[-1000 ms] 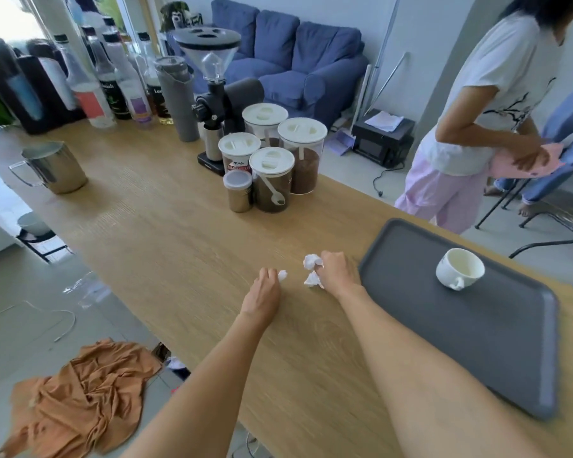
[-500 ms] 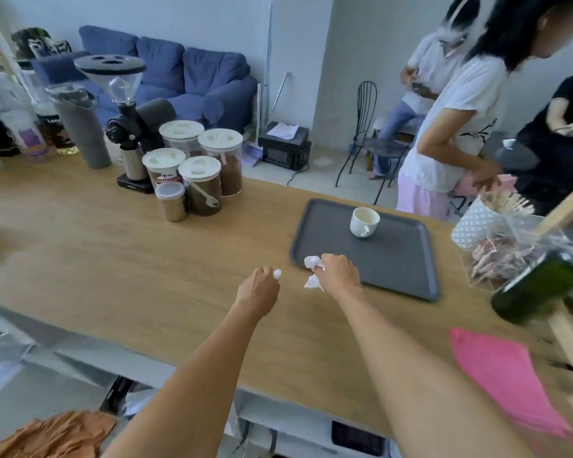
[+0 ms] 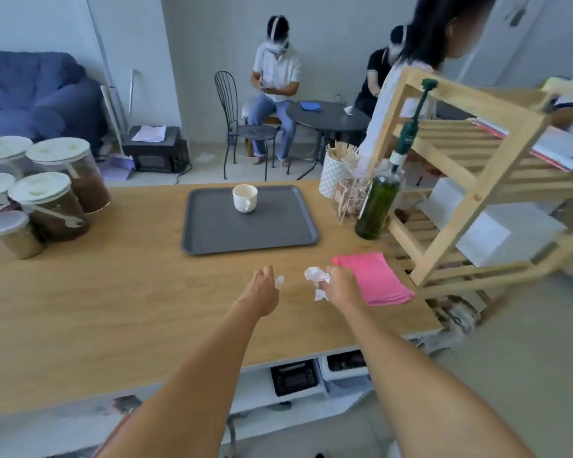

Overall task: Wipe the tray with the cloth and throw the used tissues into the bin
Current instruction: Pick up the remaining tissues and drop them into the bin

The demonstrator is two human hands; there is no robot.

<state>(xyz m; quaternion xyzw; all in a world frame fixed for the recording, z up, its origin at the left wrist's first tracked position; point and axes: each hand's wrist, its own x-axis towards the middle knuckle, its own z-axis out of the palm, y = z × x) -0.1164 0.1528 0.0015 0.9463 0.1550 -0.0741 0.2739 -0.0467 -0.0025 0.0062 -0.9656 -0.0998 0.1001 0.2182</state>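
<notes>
A dark grey tray (image 3: 212, 233) lies on the wooden counter with a white cup (image 3: 244, 198) standing on its far side. A folded pink cloth (image 3: 379, 280) rests on the counter to the right, near the edge. My right hand (image 3: 339, 285) is closed around crumpled white tissues (image 3: 316, 275), just left of the cloth. My left hand (image 3: 262, 287) is closed on a small white tissue (image 3: 279, 281) in front of the tray. No bin is in view.
Lidded jars of coffee (image 3: 57, 206) crowd the counter's left. A green bottle (image 3: 377, 206), a cup of wooden sticks (image 3: 336, 170) and a wooden rack (image 3: 470, 180) stand at the right. One person stands behind the rack; two others sit at a round table (image 3: 328, 117).
The view has swung to the right, so the tray now sits ahead and the pink cloth and rack show fully. Both hands keep their tissues and have shifted toward the cloth.
</notes>
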